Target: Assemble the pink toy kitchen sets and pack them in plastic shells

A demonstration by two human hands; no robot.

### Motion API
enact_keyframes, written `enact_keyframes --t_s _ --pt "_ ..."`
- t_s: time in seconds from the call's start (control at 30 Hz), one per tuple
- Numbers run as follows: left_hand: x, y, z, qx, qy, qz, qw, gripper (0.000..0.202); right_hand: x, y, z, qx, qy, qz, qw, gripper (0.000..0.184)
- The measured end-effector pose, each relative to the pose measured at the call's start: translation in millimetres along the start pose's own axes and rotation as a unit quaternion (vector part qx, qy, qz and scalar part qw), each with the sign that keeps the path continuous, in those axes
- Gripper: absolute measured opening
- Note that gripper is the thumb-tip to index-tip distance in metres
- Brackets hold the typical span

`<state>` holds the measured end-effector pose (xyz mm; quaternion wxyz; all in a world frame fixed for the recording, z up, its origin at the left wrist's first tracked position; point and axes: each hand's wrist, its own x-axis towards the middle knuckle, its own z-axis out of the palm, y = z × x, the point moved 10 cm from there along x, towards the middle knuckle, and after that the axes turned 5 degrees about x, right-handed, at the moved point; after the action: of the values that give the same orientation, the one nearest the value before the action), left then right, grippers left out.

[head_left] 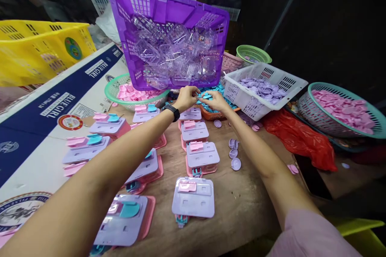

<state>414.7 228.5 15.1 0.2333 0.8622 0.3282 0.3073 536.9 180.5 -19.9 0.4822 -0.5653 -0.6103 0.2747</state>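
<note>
At the far side of the table, my left hand [187, 98], with a dark watch on the wrist, is closed with its fingertips pinched together. What it pinches is too small to make out. Close beside it, my right hand [215, 101] has thumb and fingers closed on a small blue plastic piece [206, 96]. Both hands are over an orange basket [210, 115] of similar blue pieces. Nearer me, lilac-topped plastic boxes [193, 198] with pink bases stand in rows. Some carry a pink clip only, others a pink clip and a blue tab [129, 209].
A tilted purple crate [120, 28] of clear plastic parts rises behind my hands. Around it are a green basket [110, 92] of pink pieces, a white basket [241, 100] of lilac pieces and a teal basket [310, 106]. Lilac cups [236, 164] and a phone [312, 176] lie right.
</note>
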Motion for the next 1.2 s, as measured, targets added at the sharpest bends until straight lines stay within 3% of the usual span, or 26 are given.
enact_keyframes --t_s 0.2,0.3,0.4,0.73,0.93,1.07,1.2 --pt "-28.3 -5.0 -3.8 0.082 -0.009 0.050 0.995 0.031 7.3 19.5 11.7 -0.052 -0.004 0.014 0.999 0.048" --pt "-47.2 -0.6 8.0 0.186 -0.073 0.104 0.974 0.042 6.6 26.0 21.0 -0.089 -0.019 0.018 0.996 0.037" --pt "-59.8 0.0 20.1 0.219 -0.130 0.133 0.958 0.056 5.7 24.6 21.8 -0.136 0.003 0.007 0.991 0.024" --pt "-59.3 -11.6 32.6 0.230 -0.191 0.127 0.946 0.058 -2.2 12.7 30.9 -0.230 0.004 -0.071 0.971 0.018" --pt "-55.2 -6.2 32.3 0.235 -0.214 0.120 0.941 0.047 -4.9 14.0 33.0 -0.244 0.021 -0.044 0.969 0.013" --pt "-47.7 6.2 21.5 0.185 -0.201 0.080 0.958 0.038 -9.9 13.9 19.3 -0.186 0.023 0.004 0.982 0.012" --pt "-54.7 19.8 8.9 0.069 -0.140 0.014 0.988 0.037 -40.6 18.9 2.4 0.016 0.069 0.072 0.995 0.036"
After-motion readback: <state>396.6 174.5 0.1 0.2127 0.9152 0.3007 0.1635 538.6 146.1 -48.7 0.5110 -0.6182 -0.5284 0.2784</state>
